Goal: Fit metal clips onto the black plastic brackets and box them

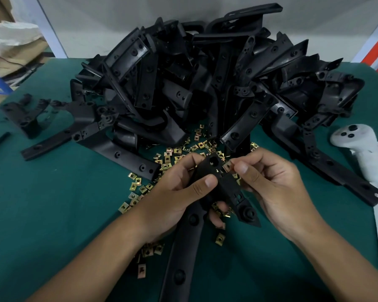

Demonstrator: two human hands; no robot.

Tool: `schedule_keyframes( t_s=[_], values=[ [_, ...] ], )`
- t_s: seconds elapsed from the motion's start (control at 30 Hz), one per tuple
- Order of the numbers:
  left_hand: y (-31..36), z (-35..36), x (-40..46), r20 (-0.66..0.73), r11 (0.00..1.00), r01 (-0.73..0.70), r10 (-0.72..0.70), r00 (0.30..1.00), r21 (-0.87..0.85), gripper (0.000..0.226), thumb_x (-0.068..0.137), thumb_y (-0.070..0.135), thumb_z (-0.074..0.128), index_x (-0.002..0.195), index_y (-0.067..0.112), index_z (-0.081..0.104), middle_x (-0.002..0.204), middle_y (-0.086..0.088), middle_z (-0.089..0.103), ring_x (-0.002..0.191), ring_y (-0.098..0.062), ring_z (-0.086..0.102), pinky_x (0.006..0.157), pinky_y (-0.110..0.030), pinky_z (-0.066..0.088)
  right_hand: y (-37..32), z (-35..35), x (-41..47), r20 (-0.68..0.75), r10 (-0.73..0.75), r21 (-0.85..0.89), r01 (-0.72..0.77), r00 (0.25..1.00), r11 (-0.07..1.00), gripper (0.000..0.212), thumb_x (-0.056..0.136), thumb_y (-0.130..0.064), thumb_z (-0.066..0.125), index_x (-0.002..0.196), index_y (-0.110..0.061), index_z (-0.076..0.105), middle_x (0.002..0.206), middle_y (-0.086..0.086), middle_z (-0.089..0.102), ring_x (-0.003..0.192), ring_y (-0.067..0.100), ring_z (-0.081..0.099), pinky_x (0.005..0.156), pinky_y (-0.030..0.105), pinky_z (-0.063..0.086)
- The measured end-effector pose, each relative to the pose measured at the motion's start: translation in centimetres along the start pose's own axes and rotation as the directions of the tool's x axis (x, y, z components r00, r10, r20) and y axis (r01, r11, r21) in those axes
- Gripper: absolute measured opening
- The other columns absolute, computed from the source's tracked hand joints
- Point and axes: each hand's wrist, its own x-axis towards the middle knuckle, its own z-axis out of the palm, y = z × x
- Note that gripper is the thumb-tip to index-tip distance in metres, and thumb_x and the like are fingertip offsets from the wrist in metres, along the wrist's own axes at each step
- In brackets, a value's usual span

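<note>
My left hand (183,188) grips bracket (218,182) to steady it; right hand (268,182) pinches clip (228,166) at bracket edge, ready to push on.

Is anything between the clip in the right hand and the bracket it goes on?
Nothing visible: the right hand pinches a clip right at the edge of the bracket, which the left hand grips.

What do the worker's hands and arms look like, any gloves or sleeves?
Both are bare. The left hand and right hand wear no gloves, rings or watch, and no sleeve shows on either forearm up to the picture's edge. Fingernails are short and plain.
</note>
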Motion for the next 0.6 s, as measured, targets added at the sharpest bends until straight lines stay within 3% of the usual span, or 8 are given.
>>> schedule_keyframes(
  t_s=[0.17, 0.33, 0.43, 0.5, 0.6],
  values=[
    [0.01, 0.01, -0.02, -0.011, 1.0, -0.009, 0.009, 1.0, 0.01, 0.034, 0.102, 0.018, 0.06, 0.116, -0.006, 0.041, 0.095, -0.017, 0.068, 0.076, -0.026, 0.068, 0.061, -0.034, 0.06, 0.36, -0.18, 0.08, 0.023, -0.053, 0.025, 0.053, 0.998, 0.998, 0.014, 0.08, -0.035, 0.075, 0.086, -0.022, 0.077, 0.08, -0.007, 0.073, 0.07, 0.0, 0.065, 0.066, 0.013, 0.051],
    [0.14, 0.03, 0.06, -0.01, 1.0, -0.017, 0.017, 1.0, 0.013, 0.037, 0.098, 0.019, 0.058, 0.117, -0.006, 0.041, 0.095, -0.015, 0.069, 0.077, -0.024, 0.069, 0.062, -0.034, 0.06, 0.54, 0.01, -0.03, 0.041, -0.058, 0.055, 0.056, 0.997, 0.997, 0.021, 0.081, -0.041, 0.076, 0.092, -0.022, 0.079, 0.079, -0.008, 0.073, 0.068, 0.001, 0.065, 0.066, 0.015, 0.052],
    [0.13, -0.06, 0.03, -0.011, 1.0, 0.001, -0.001, 1.0, 0.02, 0.037, 0.097, 0.021, 0.059, 0.116, -0.005, 0.041, 0.093, -0.013, 0.07, 0.077, -0.023, 0.069, 0.062, -0.034, 0.06, 0.69, 0.04, -0.07, 0.053, -0.035, 0.057, 0.032, 0.998, 0.998, 0.025, 0.082, -0.042, 0.077, 0.094, -0.02, 0.078, 0.083, -0.001, 0.074, 0.07, 0.009, 0.07, 0.066, 0.025, 0.057],
    [0.11, -0.05, 0.0, -0.01, 1.0, 0.009, -0.009, 1.0, 0.024, 0.039, 0.097, 0.021, 0.058, 0.116, -0.006, 0.039, 0.092, -0.013, 0.069, 0.077, -0.023, 0.069, 0.061, -0.034, 0.059, 0.75, -0.02, -0.16, 0.046, -0.008, 0.033, 0.007, 0.999, 0.999, 0.033, 0.08, -0.047, 0.079, 0.096, -0.019, 0.077, 0.09, 0.011, 0.075, 0.071, 0.029, 0.073, 0.069, 0.04, 0.058],
    [0.19, -0.1, -0.07, -0.011, 1.0, 0.018, -0.018, 1.0, 0.013, 0.038, 0.097, 0.022, 0.057, 0.117, -0.006, 0.039, 0.089, -0.011, 0.068, 0.073, -0.021, 0.066, 0.056, -0.031, 0.057, 0.66, -0.06, -0.27, 0.013, 0.008, -0.062, -0.007, 1.0, 0.998, 0.038, 0.079, -0.056, 0.077, 0.098, -0.023, 0.077, 0.098, 0.013, 0.075, 0.082, 0.037, 0.074, 0.081, 0.051, 0.056]
  ],
)
